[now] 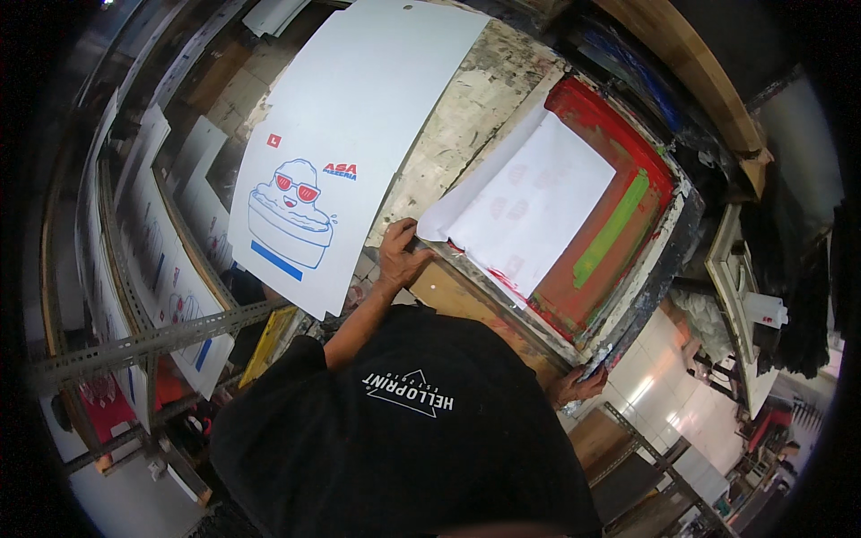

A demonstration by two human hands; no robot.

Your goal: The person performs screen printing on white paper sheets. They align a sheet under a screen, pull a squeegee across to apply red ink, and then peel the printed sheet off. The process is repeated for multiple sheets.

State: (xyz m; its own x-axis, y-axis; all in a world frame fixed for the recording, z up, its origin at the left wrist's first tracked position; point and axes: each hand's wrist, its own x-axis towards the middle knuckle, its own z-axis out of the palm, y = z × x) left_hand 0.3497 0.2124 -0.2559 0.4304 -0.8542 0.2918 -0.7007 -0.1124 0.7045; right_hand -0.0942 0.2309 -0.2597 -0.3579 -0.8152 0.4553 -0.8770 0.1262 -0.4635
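Note:
A screen printing frame [668,211] with red ink round its inner edges lies in front of me, tilted to the right. At its near left corner, my left hand [401,255] is closed on the edge, right beside the curled corner of a white paper sheet [565,170]. My right hand [578,387] is closed on the frame's near right corner, its fingers partly hidden beneath. The white sheet covers much of the mesh and carries faint red marks. A green strip [612,229] lies along the right part of the mesh. Left of the frame rests a large white printed board [359,117] with a blue and red cartoon.
Metal racks [179,336] on the left hold several printed white boards [161,242]. The worktable [471,85] is stained with paint. A wooden beam [686,63] runs along the far right. More shelving [641,448] and a white bottle [765,309] stand to the right.

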